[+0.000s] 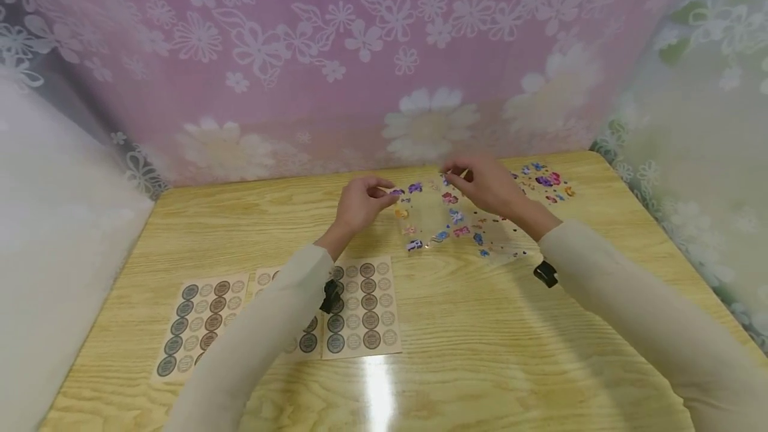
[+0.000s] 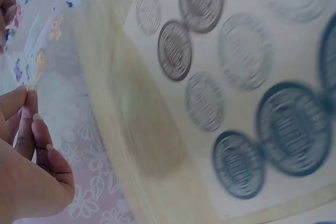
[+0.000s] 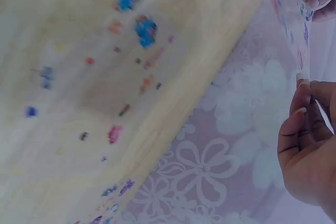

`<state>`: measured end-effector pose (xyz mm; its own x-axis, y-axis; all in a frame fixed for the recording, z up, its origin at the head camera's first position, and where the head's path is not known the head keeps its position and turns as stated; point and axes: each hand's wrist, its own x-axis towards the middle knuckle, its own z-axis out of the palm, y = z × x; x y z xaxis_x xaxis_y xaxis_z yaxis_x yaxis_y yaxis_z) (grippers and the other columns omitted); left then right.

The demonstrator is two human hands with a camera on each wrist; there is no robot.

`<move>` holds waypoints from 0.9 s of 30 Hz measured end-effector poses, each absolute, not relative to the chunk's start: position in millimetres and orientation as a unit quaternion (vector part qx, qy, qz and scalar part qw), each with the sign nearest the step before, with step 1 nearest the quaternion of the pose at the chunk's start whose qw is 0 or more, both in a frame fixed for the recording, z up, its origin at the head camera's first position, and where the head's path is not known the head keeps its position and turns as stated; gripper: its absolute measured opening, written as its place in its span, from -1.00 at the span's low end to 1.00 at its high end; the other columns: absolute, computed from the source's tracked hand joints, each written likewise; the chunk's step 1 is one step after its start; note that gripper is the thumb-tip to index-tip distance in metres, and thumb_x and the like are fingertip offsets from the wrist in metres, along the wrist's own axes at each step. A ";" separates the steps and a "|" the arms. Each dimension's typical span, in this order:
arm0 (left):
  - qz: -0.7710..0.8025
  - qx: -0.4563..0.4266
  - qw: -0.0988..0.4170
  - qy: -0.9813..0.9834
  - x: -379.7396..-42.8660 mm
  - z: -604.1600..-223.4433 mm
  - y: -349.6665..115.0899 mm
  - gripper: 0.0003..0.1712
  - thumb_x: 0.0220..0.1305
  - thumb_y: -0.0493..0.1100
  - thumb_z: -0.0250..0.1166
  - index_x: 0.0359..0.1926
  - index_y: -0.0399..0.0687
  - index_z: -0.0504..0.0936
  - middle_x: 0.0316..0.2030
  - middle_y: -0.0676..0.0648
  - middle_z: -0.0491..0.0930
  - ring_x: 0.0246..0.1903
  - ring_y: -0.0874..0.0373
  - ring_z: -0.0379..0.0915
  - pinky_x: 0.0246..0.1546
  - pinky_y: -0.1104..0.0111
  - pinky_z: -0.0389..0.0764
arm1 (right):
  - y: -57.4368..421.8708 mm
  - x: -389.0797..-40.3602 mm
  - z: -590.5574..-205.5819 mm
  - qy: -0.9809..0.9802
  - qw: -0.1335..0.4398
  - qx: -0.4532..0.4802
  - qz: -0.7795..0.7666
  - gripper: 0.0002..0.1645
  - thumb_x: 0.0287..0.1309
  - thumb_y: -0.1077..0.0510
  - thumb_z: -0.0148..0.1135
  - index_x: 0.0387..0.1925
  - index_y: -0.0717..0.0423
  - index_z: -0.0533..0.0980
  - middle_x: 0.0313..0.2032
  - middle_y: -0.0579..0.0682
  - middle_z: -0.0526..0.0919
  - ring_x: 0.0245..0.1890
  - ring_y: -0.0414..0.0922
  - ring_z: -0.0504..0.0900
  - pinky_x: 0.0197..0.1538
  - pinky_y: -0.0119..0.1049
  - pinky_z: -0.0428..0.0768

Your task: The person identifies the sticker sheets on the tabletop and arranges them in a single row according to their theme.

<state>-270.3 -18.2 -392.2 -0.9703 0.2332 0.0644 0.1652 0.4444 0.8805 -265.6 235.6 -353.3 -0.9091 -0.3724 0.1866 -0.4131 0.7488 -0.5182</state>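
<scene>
A clear sticker sheet (image 1: pixel 441 236) with small colourful pony-like figures around its edges is stretched between the two hands, raised near the back of the table. My left hand (image 1: pixel 360 205) pinches its upper left corner between thumb and fingertips. At the upper right corner, my right hand (image 1: pixel 487 185) pinches the sheet the same way. In the left wrist view the thumb and index finger of the left hand (image 2: pixel 31 166) meet at the film's edge. The right wrist view has the right hand (image 3: pixel 307 150) gripping the film's edge, its other fingers curled.
More clear sheets with colourful stickers (image 1: pixel 544 181) lie on the table (image 1: pixel 468 339) under and beyond the right forearm. Front left, paper sheets of round brown and grey labels (image 1: pixel 363 305) lie side by side, partly under the left sleeve. A pink floral curtain (image 1: pixel 336 85) hangs behind the table.
</scene>
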 end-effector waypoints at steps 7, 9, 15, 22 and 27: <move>0.516 0.139 0.090 0.841 -244.2 -401.7 -17.7 -0.76 0.19 -0.14 0.38 -0.11 -0.07 0.71 -0.41 -0.02 0.66 -0.29 -0.07 0.59 -0.40 0.34 0.50 | 245.2 -235.2 -372.6 -0.930 0.004 0.218 0.297 -0.73 0.35 0.13 0.13 -0.03 0.15 0.61 -0.27 -0.03 0.66 -0.33 -0.15 0.57 -0.27 -0.19 0.52; 0.503 0.152 0.093 0.846 -237.7 -406.1 -16.3 -0.76 0.20 -0.14 0.38 -0.11 -0.07 0.72 -0.43 0.00 0.66 -0.32 -0.03 0.59 -0.37 0.35 0.52 | 247.3 -228.1 -377.9 -0.927 -0.006 0.214 0.308 -0.74 0.33 0.14 0.15 -0.05 0.15 0.62 -0.28 -0.05 0.66 -0.33 -0.17 0.57 -0.27 -0.20 0.53; 0.461 0.175 0.105 0.864 -221.3 -416.7 -14.6 -0.77 0.23 -0.09 0.35 -0.11 -0.01 0.71 -0.45 0.06 0.63 -0.44 0.07 0.55 -0.45 0.34 0.48 | 253.4 -209.4 -393.4 -0.923 -0.037 0.197 0.327 -0.75 0.33 0.10 0.16 -0.08 0.11 0.63 -0.33 -0.12 0.66 -0.37 -0.17 0.58 -0.33 -0.23 0.54; 0.404 0.190 0.116 0.887 -208.5 -418.1 -15.6 -0.82 0.20 -0.09 0.37 -0.16 0.05 0.72 -0.48 0.13 0.58 -0.51 0.21 0.47 -0.48 0.35 0.44 | 255.8 -193.8 -407.0 -0.918 -0.072 0.186 0.343 -0.79 0.29 0.12 0.20 -0.14 0.12 0.64 -0.40 -0.14 0.64 -0.47 -0.13 0.57 -0.42 -0.29 0.52; 0.376 0.203 0.131 0.895 -201.2 -415.8 -14.5 -0.82 0.19 -0.11 0.37 -0.16 0.03 0.71 -0.46 0.13 0.57 -0.50 0.23 0.45 -0.46 0.37 0.44 | 256.2 -187.2 -414.9 -0.922 -0.092 0.174 0.333 -0.81 0.26 0.13 0.22 -0.16 0.10 0.65 -0.37 -0.15 0.64 -0.38 -0.21 0.56 -0.31 -0.27 0.52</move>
